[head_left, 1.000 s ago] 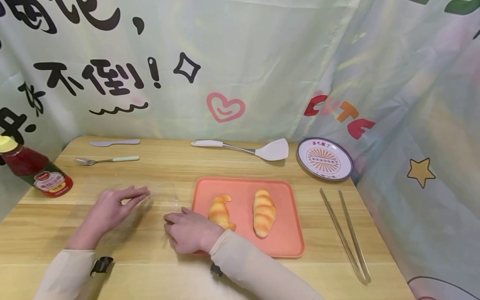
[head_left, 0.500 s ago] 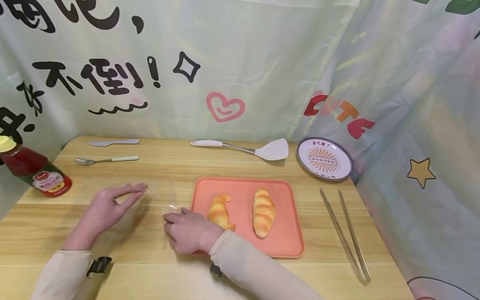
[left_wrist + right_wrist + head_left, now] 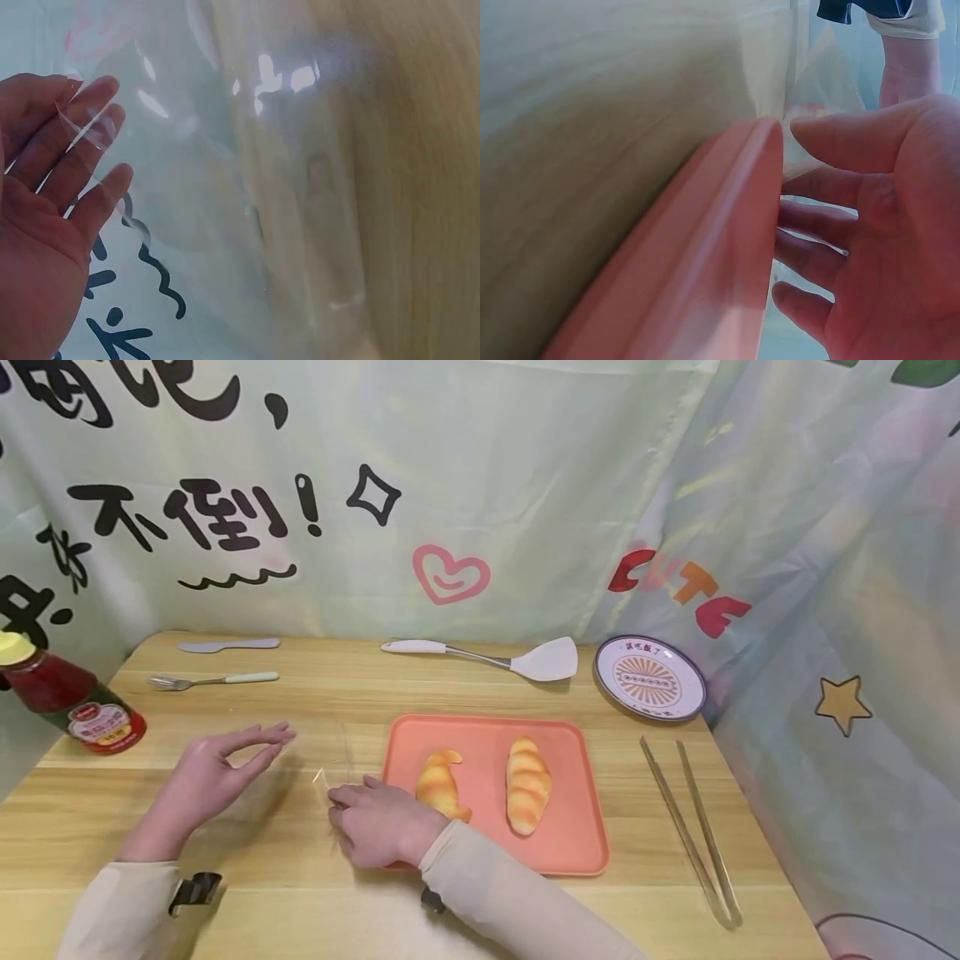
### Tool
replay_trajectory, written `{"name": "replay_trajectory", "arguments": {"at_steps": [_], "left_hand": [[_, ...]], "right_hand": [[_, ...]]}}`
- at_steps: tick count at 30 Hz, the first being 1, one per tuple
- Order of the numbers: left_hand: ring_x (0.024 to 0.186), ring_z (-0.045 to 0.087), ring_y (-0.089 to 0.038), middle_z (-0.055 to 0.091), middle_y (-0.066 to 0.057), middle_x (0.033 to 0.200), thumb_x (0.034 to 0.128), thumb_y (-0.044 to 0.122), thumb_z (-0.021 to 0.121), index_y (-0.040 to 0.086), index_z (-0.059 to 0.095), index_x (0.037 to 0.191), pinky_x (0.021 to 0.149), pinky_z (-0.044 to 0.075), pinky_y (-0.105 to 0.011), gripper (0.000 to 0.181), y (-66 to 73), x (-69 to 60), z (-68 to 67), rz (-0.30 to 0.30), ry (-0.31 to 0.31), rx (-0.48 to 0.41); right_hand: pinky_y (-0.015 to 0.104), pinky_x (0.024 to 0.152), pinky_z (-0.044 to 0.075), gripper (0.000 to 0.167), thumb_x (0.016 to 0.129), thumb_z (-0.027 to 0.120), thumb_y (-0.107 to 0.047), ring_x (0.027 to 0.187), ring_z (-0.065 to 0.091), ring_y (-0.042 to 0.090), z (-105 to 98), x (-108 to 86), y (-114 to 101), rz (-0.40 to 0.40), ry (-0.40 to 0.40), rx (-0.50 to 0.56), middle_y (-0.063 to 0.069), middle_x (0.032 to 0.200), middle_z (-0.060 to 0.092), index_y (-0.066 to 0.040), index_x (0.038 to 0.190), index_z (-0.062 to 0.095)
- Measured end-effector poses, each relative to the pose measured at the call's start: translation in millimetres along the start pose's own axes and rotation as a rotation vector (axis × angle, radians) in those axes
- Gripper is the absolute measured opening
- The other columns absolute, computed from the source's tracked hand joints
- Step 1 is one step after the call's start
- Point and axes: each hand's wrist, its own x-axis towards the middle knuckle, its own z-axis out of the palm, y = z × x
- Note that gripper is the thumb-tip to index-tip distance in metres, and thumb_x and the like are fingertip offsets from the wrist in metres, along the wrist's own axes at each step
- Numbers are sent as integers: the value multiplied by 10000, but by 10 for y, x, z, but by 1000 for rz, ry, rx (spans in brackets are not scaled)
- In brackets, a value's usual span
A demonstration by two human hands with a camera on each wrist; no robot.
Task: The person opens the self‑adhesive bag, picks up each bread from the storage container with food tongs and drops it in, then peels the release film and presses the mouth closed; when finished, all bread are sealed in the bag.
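A sheet of clear plastic film (image 3: 341,752) (image 3: 195,172), maybe a bag, stretches between the two hands. My left hand (image 3: 217,777) (image 3: 52,202) pinches its edge between thumb and forefinger, the other fingers spread. At the tray's left edge, my right hand (image 3: 382,818) (image 3: 885,217) has its thumb and forefinger at the other side of the film, fingers curved; the grip is partly hidden. The pink tray (image 3: 487,860) (image 3: 705,262) lies under the right wrist. Two croissant-shaped breads, one curved (image 3: 438,785) and one straight (image 3: 528,785), lie on it.
A red sauce bottle (image 3: 97,718) stands at the left. Behind the hands lie a knife (image 3: 228,646), a fork (image 3: 213,680) and a white spatula (image 3: 547,660). A plate (image 3: 649,679) leans at the back right; metal tongs (image 3: 693,835) lie right of the tray.
My left hand has shifted slightly left and its fingers and thumb look a little farther apart. Glints on the film have changed near my right hand, which stays in place.
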Motion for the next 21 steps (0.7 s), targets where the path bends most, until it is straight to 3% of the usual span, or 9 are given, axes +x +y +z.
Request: {"name": "replay_trajectory", "arguments": {"at_steps": [5, 13, 21], "left_hand": [[1083, 543, 29, 704, -16, 1157, 926, 97, 700, 143, 750, 1072, 892, 325, -24, 161, 21, 3, 7, -20, -28, -34], [965, 636, -51, 736, 9, 1047, 909, 65, 708, 114, 744, 1103, 824, 378, -34, 203, 43, 0, 6, 5, 5, 37], [936, 652, -45, 735, 1, 1048, 901, 43, 711, 108, 731, 1134, 782, 422, -60, 243, 48, -13, 12, 16, 25, 31]], "right_hand": [[333, 1157, 224, 429, 1007, 489, -380, 1387, 332, 77, -6, -14, 11, 9, -9, 26, -63, 1524, 381, -209, 1394, 564], [341, 1158, 221, 439, 999, 501, -395, 1384, 338, 80, -1, -7, 5, 4, -5, 22, -55, 1520, 389, -201, 1387, 568], [344, 1153, 236, 430, 995, 500, -390, 1381, 344, 81, 3, -6, -6, 5, -1, 13, -62, 1518, 394, -212, 1379, 573]]}}
